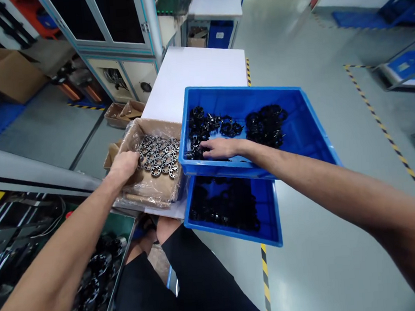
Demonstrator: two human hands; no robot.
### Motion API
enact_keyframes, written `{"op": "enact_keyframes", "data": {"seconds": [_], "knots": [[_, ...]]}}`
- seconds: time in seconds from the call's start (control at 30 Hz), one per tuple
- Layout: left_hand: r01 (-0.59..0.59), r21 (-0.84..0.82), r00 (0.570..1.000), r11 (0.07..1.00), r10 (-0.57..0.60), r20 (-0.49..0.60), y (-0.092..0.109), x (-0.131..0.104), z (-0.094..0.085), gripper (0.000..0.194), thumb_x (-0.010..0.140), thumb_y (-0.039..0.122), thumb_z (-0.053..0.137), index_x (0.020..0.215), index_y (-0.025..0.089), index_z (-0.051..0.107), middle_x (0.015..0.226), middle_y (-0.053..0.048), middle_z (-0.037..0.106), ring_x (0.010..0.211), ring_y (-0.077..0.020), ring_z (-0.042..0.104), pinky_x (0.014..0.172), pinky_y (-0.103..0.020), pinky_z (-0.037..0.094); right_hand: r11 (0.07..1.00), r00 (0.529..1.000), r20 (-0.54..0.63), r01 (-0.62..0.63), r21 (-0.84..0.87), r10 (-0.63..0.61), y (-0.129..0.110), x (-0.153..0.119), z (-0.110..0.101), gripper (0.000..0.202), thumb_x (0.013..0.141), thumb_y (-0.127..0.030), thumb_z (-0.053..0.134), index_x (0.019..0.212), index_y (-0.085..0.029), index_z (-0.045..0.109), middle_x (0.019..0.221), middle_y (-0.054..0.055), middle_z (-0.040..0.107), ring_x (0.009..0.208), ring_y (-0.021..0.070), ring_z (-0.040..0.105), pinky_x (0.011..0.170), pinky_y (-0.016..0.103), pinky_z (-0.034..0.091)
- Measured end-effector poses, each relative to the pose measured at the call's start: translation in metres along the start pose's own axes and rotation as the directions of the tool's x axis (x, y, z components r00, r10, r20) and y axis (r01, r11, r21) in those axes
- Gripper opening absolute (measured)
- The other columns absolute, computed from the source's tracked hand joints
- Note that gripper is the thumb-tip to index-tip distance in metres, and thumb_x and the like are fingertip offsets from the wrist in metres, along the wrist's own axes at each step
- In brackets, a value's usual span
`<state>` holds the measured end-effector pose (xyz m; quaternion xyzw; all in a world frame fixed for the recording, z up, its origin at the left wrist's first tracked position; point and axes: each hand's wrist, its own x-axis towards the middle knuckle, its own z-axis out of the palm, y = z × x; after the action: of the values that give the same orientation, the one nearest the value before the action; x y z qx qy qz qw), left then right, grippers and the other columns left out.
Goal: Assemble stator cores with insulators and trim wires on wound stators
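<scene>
Blue plastic: in the head view, a large rectangular upper bin (226,168) overlaps the white flat-topped desk (204,67), long axis left to right. Small black ring-shaped parts (198,120) lie in it in loose heaps, mostly at its left and middle. Right hand (223,148) reaches in over the near wall, fingers down at the left heap; cannot tell whether its grip pinches a part. Left hand (125,164) is at the left wall of a brown cardboard box lined with clear film (164,125), fingers curled; fingertips hidden, so what this grip holds, if anything, cannot be told.

Key relation: silver-grey metal rings (157,155) lie in the box just right of the left grip, round, no long axis; left hand is the nearer. Black parts lie at the right fingertips. Box and upper bin stand side by side. Lower blue plastic bin (235,235), also with black parts, shows below the upper one, toward the person.
</scene>
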<state>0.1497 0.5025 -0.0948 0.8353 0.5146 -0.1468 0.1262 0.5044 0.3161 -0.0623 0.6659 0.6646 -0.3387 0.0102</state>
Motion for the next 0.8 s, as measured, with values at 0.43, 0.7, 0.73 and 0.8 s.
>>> {"op": "enact_keyframes", "data": {"seconds": [0.43,0.7,0.73,0.8], "knots": [[0.029,-0.972,1.0,-0.232,-0.006,0.031,0.024,-0.272,0.039,0.06,0.09,0.034,0.096,0.146,0.031,0.074,0.153,-0.013,0.083,0.115,-0.0283,0.09,0.074,-0.03,0.077,1.0,0.997,-0.069,0.023,0.012,-0.022,-0.011,-0.001,-0.001,0.04,0.118,-0.055,0.084,0.129,-0.017,0.083,0.131,0.009,0.085,0.121,0.0274,0.083,0.113,0.051,0.07],[0.24,-0.659,0.932,-0.713,-0.02,0.361,0.076,-0.429,0.18,0.055,0.095,0.078,0.091,0.102,0.026,0.071,0.12,-0.012,0.078,0.067,-0.0169,0.061,0.035,-0.02,0.037,0.967,0.977,-0.189,-0.055,0.248,0.104,-0.016,-0.019,-0.017,0.032,0.119,-0.048,0.084,0.124,-0.016,0.081,0.118,0.006,0.084,0.103,0.021,0.083,0.094,0.039,0.074],[0.227,-0.668,0.926,-0.709,-0.055,0.373,0.081,-0.44,0.191,0.059,0.094,0.081,0.092,0.1,0.027,0.07,0.113,-0.011,0.076,0.064,-0.0154,0.056,0.035,-0.019,0.034,0.952,0.968,-0.214,-0.06,0.301,0.128,-0.018,-0.023,-0.018,0.033,0.121,-0.049,0.082,0.127,-0.016,0.081,0.118,0.006,0.083,0.099,0.0198,0.082,0.09,0.037,0.074],[0.206,-0.674,0.929,-0.709,-0.074,0.362,0.084,-0.457,0.205,0.059,0.089,0.082,0.096,0.108,0.031,0.075,0.097,-0.008,0.068,0.058,-0.0149,0.048,0.035,-0.02,0.033,0.914,0.947,-0.268,-0.059,0.402,0.178,-0.023,-0.032,-0.021,0.036,0.122,-0.051,0.079,0.133,-0.016,0.079,0.12,0.006,0.083,0.094,0.0179,0.081,0.084,0.034,0.073]]}}
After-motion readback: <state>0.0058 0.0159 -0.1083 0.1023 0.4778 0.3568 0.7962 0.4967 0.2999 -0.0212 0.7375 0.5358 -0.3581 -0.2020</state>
